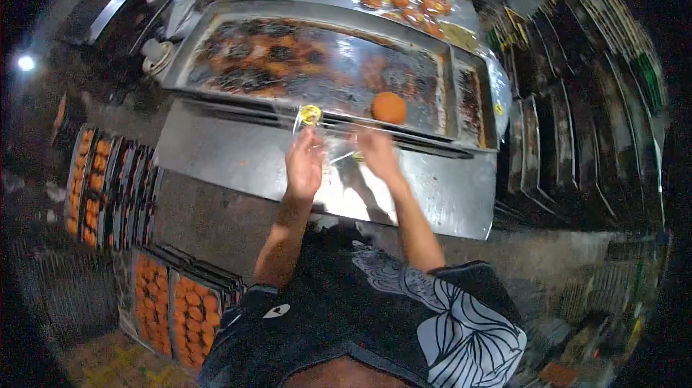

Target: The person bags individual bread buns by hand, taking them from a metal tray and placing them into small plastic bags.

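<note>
- Left hand [305,164]: raised over the near part of the metal bench [238,164], left of the right hand. Fingers partly curled, tips together at a clear wrapper [300,122] with a round yellow label.
- Right hand [376,151]: just on the near side of the round bun [389,107]. Motion blur; cannot tell how far the fingers are open or whether they grip anything. Clear film shows between the hands.
- Round bun: orange-brown, in the large tray [339,74], close to its near edge, right of the middle.
- Edges: large tray has a raised metal rim; its near side lies over further tray edges. A strip of bench metal shows between these and the bench's near edge, running to both near corners, beneath the hands.
- Large tray: dark, patchy residue across the base.
- Narrow tray [472,96]: against the large tray's right edge, dark residue inside.
- Wrapped buns [414,2]: many, past the large tray's far edge.
- Bun trays [173,309]: low at left, holding rows of orange-brown buns.
- Tray racks [577,114]: right of the bench, trays on edge in view.
</note>
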### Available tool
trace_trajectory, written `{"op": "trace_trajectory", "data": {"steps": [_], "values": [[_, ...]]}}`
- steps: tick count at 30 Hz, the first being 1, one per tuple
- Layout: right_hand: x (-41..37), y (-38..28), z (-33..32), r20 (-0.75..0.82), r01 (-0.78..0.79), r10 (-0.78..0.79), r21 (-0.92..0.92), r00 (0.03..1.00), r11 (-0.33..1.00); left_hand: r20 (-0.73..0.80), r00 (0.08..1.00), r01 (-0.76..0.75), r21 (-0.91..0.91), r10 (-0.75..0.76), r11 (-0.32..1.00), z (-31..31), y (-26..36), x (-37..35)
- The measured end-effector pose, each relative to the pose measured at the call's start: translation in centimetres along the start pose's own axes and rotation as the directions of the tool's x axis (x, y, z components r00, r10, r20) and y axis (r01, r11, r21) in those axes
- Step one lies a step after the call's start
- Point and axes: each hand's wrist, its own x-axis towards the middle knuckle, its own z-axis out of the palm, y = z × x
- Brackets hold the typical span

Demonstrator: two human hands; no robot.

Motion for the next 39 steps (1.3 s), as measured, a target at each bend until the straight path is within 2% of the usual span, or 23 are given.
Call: {"op": "trace_trajectory", "data": {"steps": [1, 3, 4, 5, 6, 8, 10, 12, 13, 15, 17, 20, 22, 23, 24, 26, 28, 29, 30, 33, 36, 38, 39], "values": [[2.1, 1.0, -1.2, -0.184, 0.029, -0.093, -0.324, 0.978, 0.946, -0.088, 0.995, -0.06, -0.064, 0.054, 0.996, -0.4, 1.5, 0.0], [7.6, 6.1, -2.6, -0.132, -0.181, 0.124, -0.708, 0.983, 0.682, -0.181, 0.977, -0.137, -0.115, 0.115, 0.984, -0.7, 4.8, -0.5], [9.6, 8.7, -2.9, -0.033, -0.182, 0.238, -0.748, 0.971, 0.639, -0.25, 0.96, -0.179, -0.198, 0.126, 0.964, -0.2, 6.5, -1.0], [10.3, 10.2, -2.8, -0.246, -0.29, 0.164, -0.668, 0.955, 0.685, -0.314, 0.941, -0.22, -0.276, 0.129, 0.936, 0.0, 7.9, -1.3], [10.8, 9.4, -3.3, -0.154, -0.166, 0.072, -0.781, 0.985, 0.603, -0.306, 0.941, -0.231, -0.275, 0.143, 0.933, -0.5, 9.1, -1.3], [8.1, 4.0, -2.9, -0.368, -0.091, -0.061, -0.382, 0.928, 0.92, -0.426, 0.879, -0.382, -0.359, 0.215, 0.852, -1.9, 11.0, -1.8], [4.4, -8.8, -0.7, -0.361, 0.538, -0.654, -0.376, 0.665, 0.754, -0.493, 0.849, -0.418, -0.403, 0.191, 0.814, -1.6, 11.5, -1.6], [2.5, -12.0, 2.9, -0.134, 0.697, -0.78, -0.374, 0.612, 0.611, -0.425, 0.865, -0.439, -0.383, 0.267, 0.813, -0.1, 9.5, -1.3], [2.5, -13.1, 3.8, -0.148, 0.664, -0.743, -0.36, 0.653, 0.655, -0.244, 0.909, -0.399, -0.285, 0.337, 0.872, 0.5, 8.1, -1.5], [1.3, -13.4, 3.7, -0.172, 0.614, -0.694, -0.353, 0.699, 0.706, -0.181, 0.931, -0.343, -0.148, 0.316, 0.928, 2.5, 7.4, -2.2], [-0.5, -12.6, 4.1, -0.136, 0.427, -0.48, -0.293, 0.867, 0.855, -0.052, 0.969, -0.246, -0.085, 0.242, 0.966, 2.6, 7.0, -2.7], [-0.6, -13.1, 5.0, -0.369, 0.378, -0.411, -0.161, 0.834, 0.912, 0.065, 0.977, -0.193, -0.123, 0.202, 0.973, 4.1, 4.9, -4.0], [-0.8, -12.2, 6.2, -0.375, 0.39, -0.387, -0.072, 0.842, 0.918, 0.228, 0.973, 0.022, -0.269, 0.042, 0.963, 4.5, 3.9, -5.1], [-1.3, -12.4, 6.1, -0.432, 0.378, -0.362, -0.052, 0.826, 0.924, -0.013, 0.998, -0.064, -0.193, 0.063, 0.979, 4.0, 4.5, -4.9], [-1.8, -12.6, 6.1, -0.487, 0.368, -0.336, -0.031, 0.807, 0.929, -0.031, 0.995, -0.095, -0.206, 0.091, 0.974, 3.1, 5.0, -4.9], [-1.4, -11.5, 4.9, -0.276, 0.07, -0.1, -0.114, 0.956, 0.991, 0.06, 0.998, 0.018, 0.218, -0.032, 0.976, 1.3, 4.7, -5.6], [3.3, -5.3, 3.6, -0.118, 0.212, -0.212, -0.012, 0.97, 0.977, 0.028, 0.981, 0.166, 0.37, -0.19, 0.914, 2.0, 4.2, -7.4], [5.8, -6.4, 1.3, -0.363, 0.252, -0.326, -0.239, 0.873, 0.938, 0.103, 0.974, 0.13, 0.474, -0.201, 0.871, 1.6, 4.6, -8.3], [9.3, -5.5, -1.6, -0.317, 0.431, -0.537, -0.348, 0.782, 0.833, 0.16, 0.965, 0.082, 0.568, -0.208, 0.819, 0.8, 5.3, -9.4], [24.0, -2.6, -6.1, -0.532, 0.366, -0.54, -0.403, 0.653, 0.839, 0.068, 0.994, 0.038, 0.524, -0.086, 0.851, -4.7, 8.9, -13.3], [28.2, -5.0, 1.2, -0.25, 0.358, -0.629, -0.645, 0.736, 0.675, -0.251, 0.964, 0.06, 0.511, 0.083, 0.857, -13.2, 12.1, -18.9], [17.0, -12.8, 11.0, 0.056, 0.316, -0.311, -0.204, 0.949, 0.927, -0.382, 0.898, -0.032, 0.439, 0.219, 0.898, -20.1, 12.9, -24.0], [13.9, -10.7, 17.4, 0.228, 0.435, -0.403, -0.115, 0.886, 0.893, -0.385, 0.878, -0.16, 0.327, 0.286, 0.931, -23.1, 13.6, -27.4]]}}
